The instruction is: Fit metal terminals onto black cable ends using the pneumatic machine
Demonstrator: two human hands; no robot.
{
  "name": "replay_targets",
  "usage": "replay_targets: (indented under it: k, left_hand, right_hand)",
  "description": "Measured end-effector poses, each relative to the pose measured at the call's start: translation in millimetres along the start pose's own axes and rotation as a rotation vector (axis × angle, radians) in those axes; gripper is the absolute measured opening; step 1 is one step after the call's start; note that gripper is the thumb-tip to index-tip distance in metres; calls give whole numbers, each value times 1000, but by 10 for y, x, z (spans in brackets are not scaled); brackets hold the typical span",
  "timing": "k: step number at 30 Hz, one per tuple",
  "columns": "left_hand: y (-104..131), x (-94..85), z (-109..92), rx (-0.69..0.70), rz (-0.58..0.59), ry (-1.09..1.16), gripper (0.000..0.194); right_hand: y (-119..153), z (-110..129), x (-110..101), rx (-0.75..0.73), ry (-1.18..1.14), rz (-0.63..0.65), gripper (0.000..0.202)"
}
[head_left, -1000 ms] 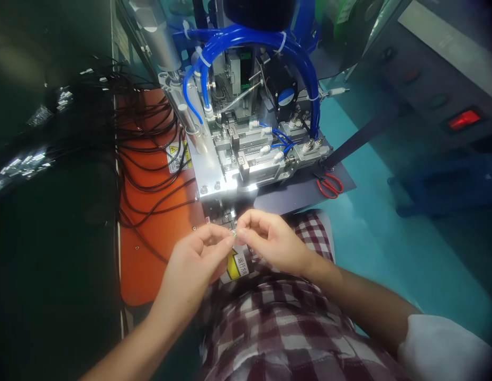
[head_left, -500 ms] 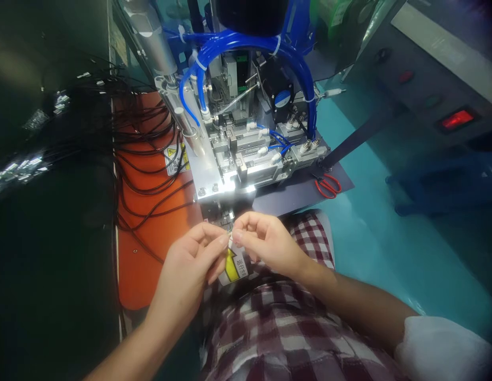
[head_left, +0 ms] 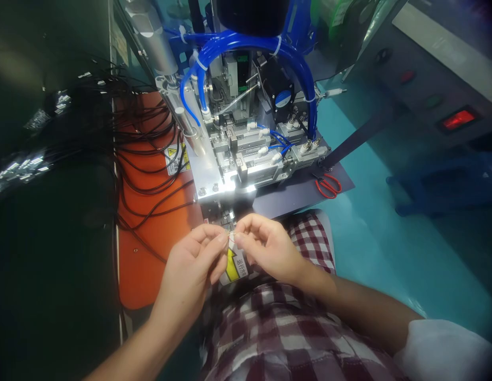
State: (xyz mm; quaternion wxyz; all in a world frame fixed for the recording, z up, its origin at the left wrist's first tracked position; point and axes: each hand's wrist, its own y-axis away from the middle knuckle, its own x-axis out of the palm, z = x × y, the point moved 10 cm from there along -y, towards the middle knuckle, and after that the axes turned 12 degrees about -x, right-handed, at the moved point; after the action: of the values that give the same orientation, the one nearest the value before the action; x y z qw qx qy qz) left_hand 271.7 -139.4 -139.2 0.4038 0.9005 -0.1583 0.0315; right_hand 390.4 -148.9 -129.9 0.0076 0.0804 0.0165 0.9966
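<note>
Just in front of the metal machine [head_left: 254, 153], my left hand [head_left: 196, 256] and my right hand [head_left: 267, 246] meet almost fingertip to fingertip. Thumb and forefinger of each are pinched together. Thin, light-coloured wire-like strands [head_left: 230, 233] show between the two pinches; their ends are hidden in the fingers and too small to make out. Beneath the hands lies a white label with a yellow arrow [head_left: 232, 265]. The machine's small dark front fixture [head_left: 226, 216] is right beyond the fingertips.
Black cables [head_left: 140, 188] spread over an orange board [head_left: 137, 275] at the left. Red-handled snips [head_left: 328, 186] lie on the grey plate right of the machine. Blue hoses [head_left: 305, 63] arch above it. A control box with a lit red switch [head_left: 458, 119] stands at the right.
The fingertips have moved slightly apart, and more of the thin strands shows between them. Both hands keep their pinch.
</note>
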Motion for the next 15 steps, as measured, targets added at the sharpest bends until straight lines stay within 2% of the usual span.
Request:
replay_targets:
  k: [9,15]
  left_hand:
    - [-15,-19,19,5,-12,-114,26]
    - [7,-1,29,-4,6,-68,27]
  right_hand:
    - [-27,31,-11,7,-35,-24,11]
    - [13,26,34,15,-72,-1,12]
